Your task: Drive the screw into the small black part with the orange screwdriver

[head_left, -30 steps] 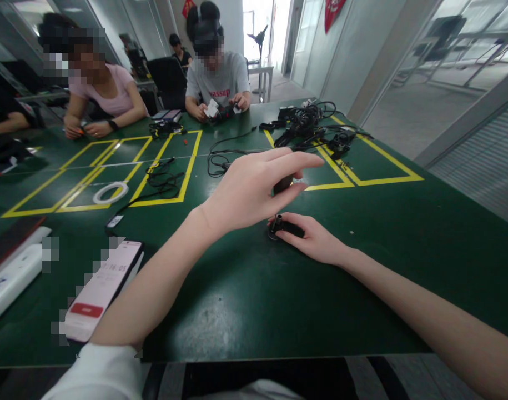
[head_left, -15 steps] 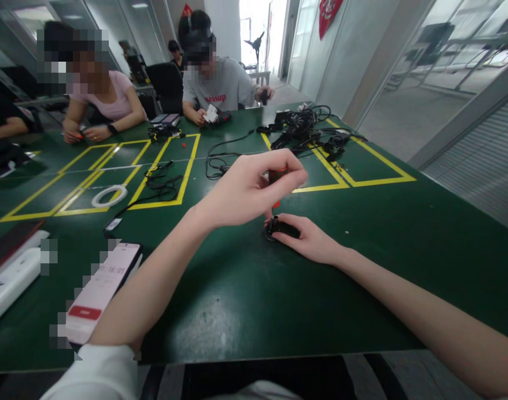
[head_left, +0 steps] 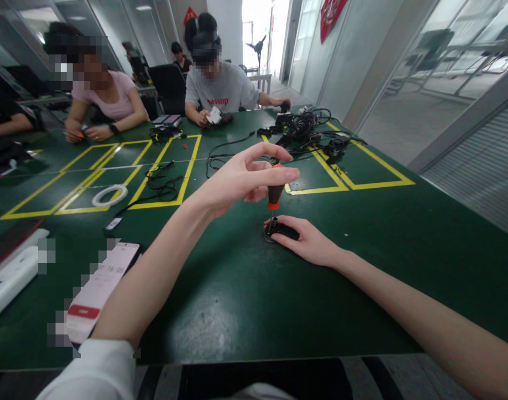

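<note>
A black and orange screwdriver (head_left: pixel 275 194) stands upright, its thin shaft going down to a small black oblong part (head_left: pixel 288 231) on the table. My left hand (head_left: pixel 243 178) is loosely around the screwdriver's handle, thumb across the front and index finger arched over the top. On the table my right hand (head_left: pixel 310 241) clasps the black part between thumb and fingers. A short upright tube shows at the part's left end, by the shaft, and a thin ring-like edge lies below it. The exact kind of part, and any screw under the tip, cannot be made out.
On the left lie a phone (head_left: pixel 101 283), a white power strip (head_left: pixel 12 278) and a white ring (head_left: pixel 109 195). Black cables (head_left: pixel 301 128) are heaped toward the back right, near yellow tape outlines. Across the table, co-workers (head_left: pixel 222 83) handle small items.
My left fingers have loosened and spread around the screwdriver, shifting slightly left, so more of the handle shows. My right hand stays on the black part. A co-worker's hand has reached toward the cable heap.
</note>
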The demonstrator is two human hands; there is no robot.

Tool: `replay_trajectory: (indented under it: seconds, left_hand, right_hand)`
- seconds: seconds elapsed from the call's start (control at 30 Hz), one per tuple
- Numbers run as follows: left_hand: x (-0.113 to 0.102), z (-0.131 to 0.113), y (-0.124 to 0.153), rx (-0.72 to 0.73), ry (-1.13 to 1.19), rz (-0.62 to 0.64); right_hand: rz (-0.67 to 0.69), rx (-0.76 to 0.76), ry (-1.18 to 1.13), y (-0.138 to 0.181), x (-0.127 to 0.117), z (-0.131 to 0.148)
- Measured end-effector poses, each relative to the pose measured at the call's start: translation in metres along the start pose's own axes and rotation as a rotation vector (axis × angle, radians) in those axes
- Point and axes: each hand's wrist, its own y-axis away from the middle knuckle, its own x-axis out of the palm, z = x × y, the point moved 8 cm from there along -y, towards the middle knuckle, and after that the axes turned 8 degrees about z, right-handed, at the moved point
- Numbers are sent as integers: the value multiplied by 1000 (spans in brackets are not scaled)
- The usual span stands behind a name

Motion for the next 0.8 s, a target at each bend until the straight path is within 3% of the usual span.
replay_trajectory:
  seconds: [0.1,0.2,0.33,0.47,0.8]
  left_hand:
    - [2,-15,4,131,-233,-60]
    - [8,-36,15,310,-632,-222]
    - [19,-43,21,352,-972,-286]
    - [20,-45,22,342,-1053,-277]
    - [25,-44,21,438,-973,-143]
  right_hand:
    - [2,-10,-5,0,0,2]
    - [-7,-17,10,-1,-1,4]
    - [-16,-28,28,1,1,1]
    - [-57,-74,46,2,2,0]
    - [-40,-107,123,2,3,7]
